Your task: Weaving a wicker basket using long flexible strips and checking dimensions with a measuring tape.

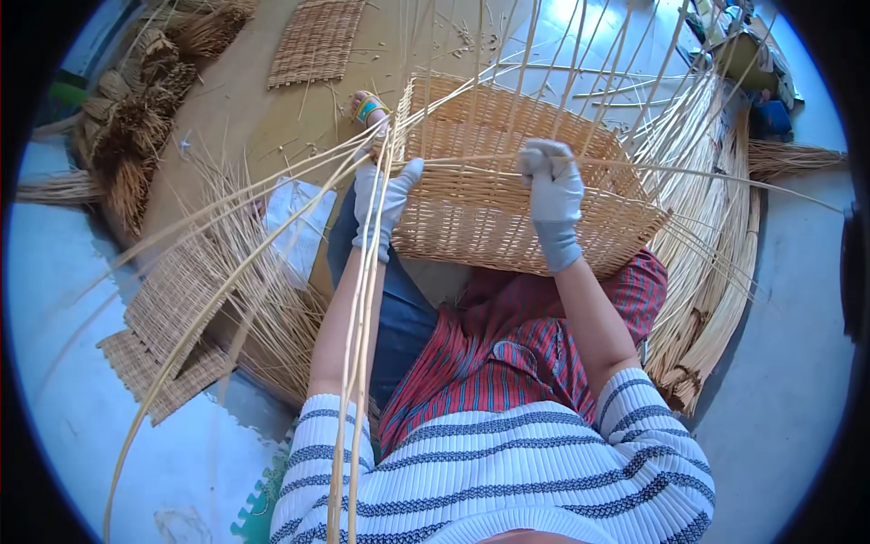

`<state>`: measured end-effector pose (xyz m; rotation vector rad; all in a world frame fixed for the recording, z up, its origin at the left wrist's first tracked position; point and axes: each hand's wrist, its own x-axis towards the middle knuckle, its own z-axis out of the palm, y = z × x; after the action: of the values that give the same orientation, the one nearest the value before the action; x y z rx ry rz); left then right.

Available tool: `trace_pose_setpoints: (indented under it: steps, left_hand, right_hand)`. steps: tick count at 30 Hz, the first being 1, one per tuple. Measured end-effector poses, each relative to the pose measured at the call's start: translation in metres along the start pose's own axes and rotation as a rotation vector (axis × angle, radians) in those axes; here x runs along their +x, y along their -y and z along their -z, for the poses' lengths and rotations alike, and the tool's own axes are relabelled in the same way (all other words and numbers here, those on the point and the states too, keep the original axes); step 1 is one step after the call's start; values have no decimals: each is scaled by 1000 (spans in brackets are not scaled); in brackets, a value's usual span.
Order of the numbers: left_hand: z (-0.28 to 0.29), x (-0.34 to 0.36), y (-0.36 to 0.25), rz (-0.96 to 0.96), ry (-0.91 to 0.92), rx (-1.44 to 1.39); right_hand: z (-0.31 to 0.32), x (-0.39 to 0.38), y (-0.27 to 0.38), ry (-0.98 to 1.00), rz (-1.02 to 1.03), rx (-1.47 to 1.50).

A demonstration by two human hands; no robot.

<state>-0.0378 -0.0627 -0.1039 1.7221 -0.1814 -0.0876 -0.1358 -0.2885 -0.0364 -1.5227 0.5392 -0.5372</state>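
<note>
A half-woven wicker basket point(453, 218) rests on my lap, its long upright canes rising from the far and near sides. My left hand point(385, 201), in a pale glove, closes around the basket's left corner, where several canes cross and fan out. My right hand point(553, 181), gloved too, is closed in a fist on a long thin weaving cane point(671, 168) at the near wall. That cane runs across the basket from the left hand and trails off to the right. Two or three long canes point(355, 363) pass down over my left forearm.
Loose pale canes point(716, 245) lie in a big bundle at the right. Flat woven mats point(172, 304) sit at the left, another mat point(317, 41) at the far side. Dark tied bundles point(136, 118) stand far left. A white sheet point(299, 227) lies by my left arm.
</note>
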Motion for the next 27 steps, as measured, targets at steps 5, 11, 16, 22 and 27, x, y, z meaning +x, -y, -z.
trace_pose_setpoints:
  steps: [5,11,16,22,27]
  left_hand:
    - [-13,-4,-6,37,-139,-248]
    - [-15,-4,6,126,-154,-248]
    - [-21,1,35,111,-325,174]
    - [-39,-41,-12,333,-635,-44]
    - [-70,-45,-66,31,82,-98]
  right_hand:
    - [-97,62,77,232,783,-197]
    - [-126,114,62,210,338,-479]
    - [25,3,-1,86,162,239]
    - [82,-7,-74,117,-104,447]
    - [78,-19,-49,-8,-240,432]
